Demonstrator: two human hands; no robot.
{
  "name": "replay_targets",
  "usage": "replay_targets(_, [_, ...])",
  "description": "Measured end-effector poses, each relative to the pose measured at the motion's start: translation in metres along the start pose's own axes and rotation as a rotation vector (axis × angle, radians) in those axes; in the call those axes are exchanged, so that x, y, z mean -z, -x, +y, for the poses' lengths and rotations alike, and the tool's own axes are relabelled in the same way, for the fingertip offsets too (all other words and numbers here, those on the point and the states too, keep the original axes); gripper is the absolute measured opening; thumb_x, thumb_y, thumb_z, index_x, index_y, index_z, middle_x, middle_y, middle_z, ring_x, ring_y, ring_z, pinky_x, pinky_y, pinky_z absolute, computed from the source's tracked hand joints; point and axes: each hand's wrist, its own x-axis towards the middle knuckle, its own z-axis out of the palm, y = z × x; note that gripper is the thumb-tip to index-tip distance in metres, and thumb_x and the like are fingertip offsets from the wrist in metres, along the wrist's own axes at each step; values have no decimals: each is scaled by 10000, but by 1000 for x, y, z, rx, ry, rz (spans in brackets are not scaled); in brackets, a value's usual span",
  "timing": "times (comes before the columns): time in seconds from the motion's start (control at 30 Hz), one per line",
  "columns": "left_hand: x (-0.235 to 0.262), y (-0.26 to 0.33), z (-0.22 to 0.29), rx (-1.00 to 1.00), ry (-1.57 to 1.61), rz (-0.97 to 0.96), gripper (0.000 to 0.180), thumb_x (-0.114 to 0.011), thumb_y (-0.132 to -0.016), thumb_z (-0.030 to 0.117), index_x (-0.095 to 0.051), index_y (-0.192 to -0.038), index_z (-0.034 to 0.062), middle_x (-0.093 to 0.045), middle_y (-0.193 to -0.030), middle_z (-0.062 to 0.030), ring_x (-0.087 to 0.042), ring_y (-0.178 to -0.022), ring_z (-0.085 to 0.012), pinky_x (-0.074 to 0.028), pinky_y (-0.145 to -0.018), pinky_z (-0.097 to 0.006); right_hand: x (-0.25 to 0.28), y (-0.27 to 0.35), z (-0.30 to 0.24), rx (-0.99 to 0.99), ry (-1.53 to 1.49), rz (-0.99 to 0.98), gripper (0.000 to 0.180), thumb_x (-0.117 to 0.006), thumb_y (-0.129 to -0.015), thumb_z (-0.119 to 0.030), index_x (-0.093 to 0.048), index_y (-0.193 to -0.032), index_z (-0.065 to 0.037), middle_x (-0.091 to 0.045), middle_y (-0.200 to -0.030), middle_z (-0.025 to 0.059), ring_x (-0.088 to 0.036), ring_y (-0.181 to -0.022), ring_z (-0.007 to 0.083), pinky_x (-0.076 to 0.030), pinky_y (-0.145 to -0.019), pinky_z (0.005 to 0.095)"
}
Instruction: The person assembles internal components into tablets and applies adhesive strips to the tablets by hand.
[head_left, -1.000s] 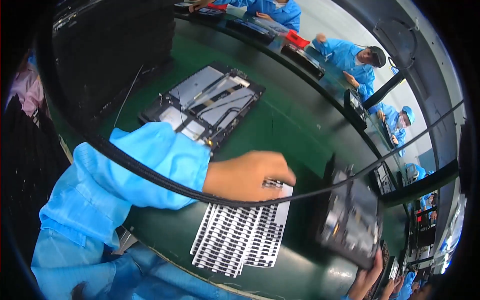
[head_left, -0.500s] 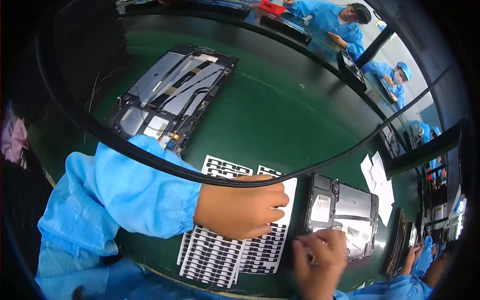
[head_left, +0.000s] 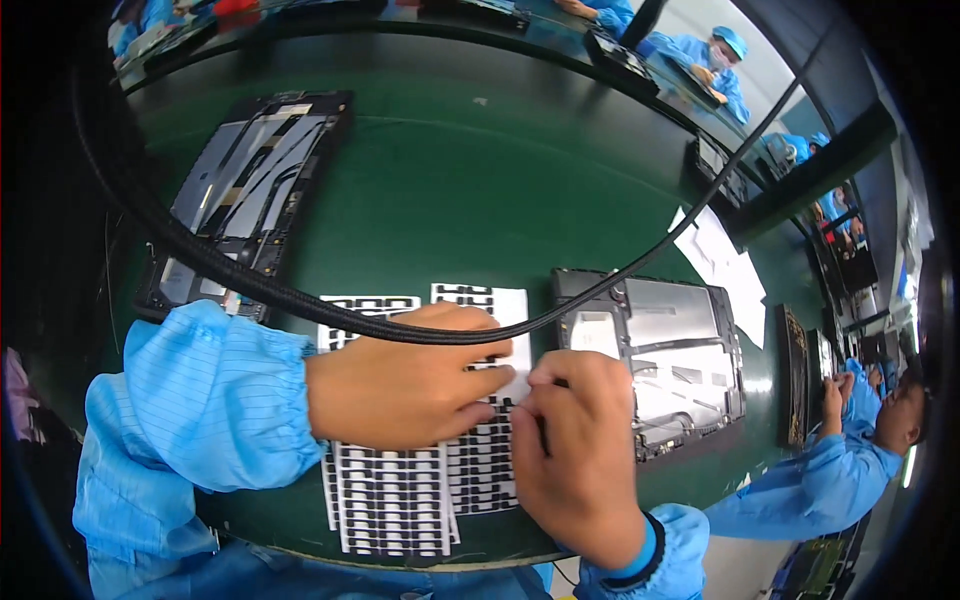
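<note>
Sheets of small black die-cut stickers on white backing lie overlapping in front of me. Across them rests my left hand, fingers stretched out and pressing on the paper. My right hand is closed in a pinch at the right edge of the right-hand sticker sheet, close to my left fingertips. Whatever sits between its fingertips is too small to make out. Just right of the sheets lies an opened flat device, its silver inner plates and black frame showing, partly behind my right hand.
Another opened device lies at the far left of the green table. White papers are beyond the right-hand device. A black cable arcs across the view. At right, a co-worker in blue sits close by; others work across the table.
My right hand has moved from beside the device to the sticker sheet's edge and closed into a pinch there. My left hand stays on the sheets. The whole view has shifted.
</note>
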Motion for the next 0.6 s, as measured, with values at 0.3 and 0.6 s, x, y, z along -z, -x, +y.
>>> replay_targets(0.3, [-4,-46,48,-361,91,-37,237,-528,-711,71,-564,-899,-68,-557,-903,-153,-563,-789,-267,-462,-700,-320,84,61,65,-593,-620,-3,99,-526,-632,-88,-496,-645,6,-508,-988,170,-465,-951,256,-318,-861,338])
replay_targets(0.6, [-39,-67,37,-520,16,-2,195,-503,-717,42,-592,-835,-85,-572,-942,-157,-552,-786,-229,-458,-666,-297,80,59,85,-348,-411,-95,91,-555,-689,-77,-528,-692,11,-546,-1009,177,-462,-975,288,-305,-880,385])
